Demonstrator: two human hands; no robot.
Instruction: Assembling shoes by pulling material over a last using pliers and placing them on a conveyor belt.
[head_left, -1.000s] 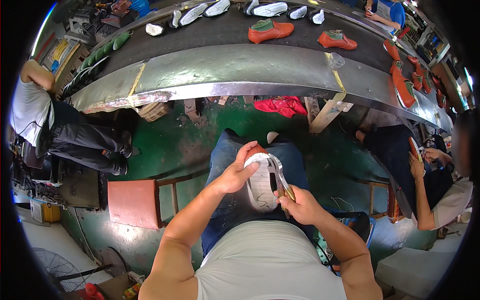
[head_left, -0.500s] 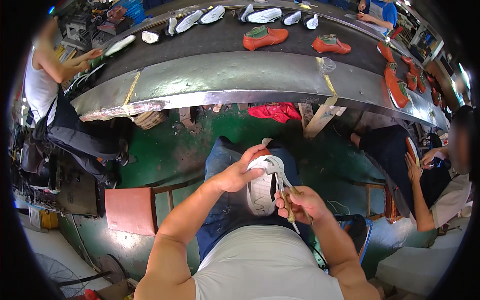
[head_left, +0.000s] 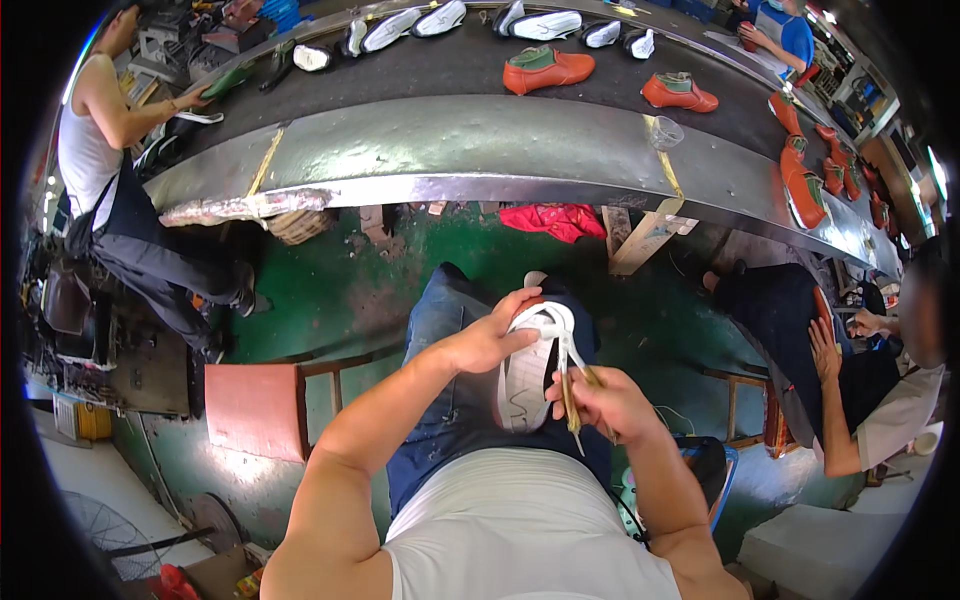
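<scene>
A shoe (head_left: pixel 520 390) with a pale, pen-marked underside lies bottom up across my lap, with a bit of orange-red upper showing by its far end. My left hand (head_left: pixel 485 342) is closed around that far end, thumb on the underside. In my right hand (head_left: pixel 615 405) is a pair of pincers (head_left: pixel 571 400), its brownish handles between my fingers. The metal head of the pincers meets the shoe's far rim, close to my left thumb. Exactly what the jaws bite on cannot be made out.
Ahead runs a long metal-edged bench (head_left: pixel 400 150) with a dark belt. Orange-red shoes (head_left: pixel 548 70) and white-soled shoes (head_left: pixel 545 25) stand on it. A pink-topped stool (head_left: pixel 253 410) is at left. Co-workers handle shoes at left, right and far right.
My pincers' head has swung slightly at the shoe's far rim; both hands keep their hold. The person at left has turned a shoe from pale sole to green side. The view has shifted slightly.
</scene>
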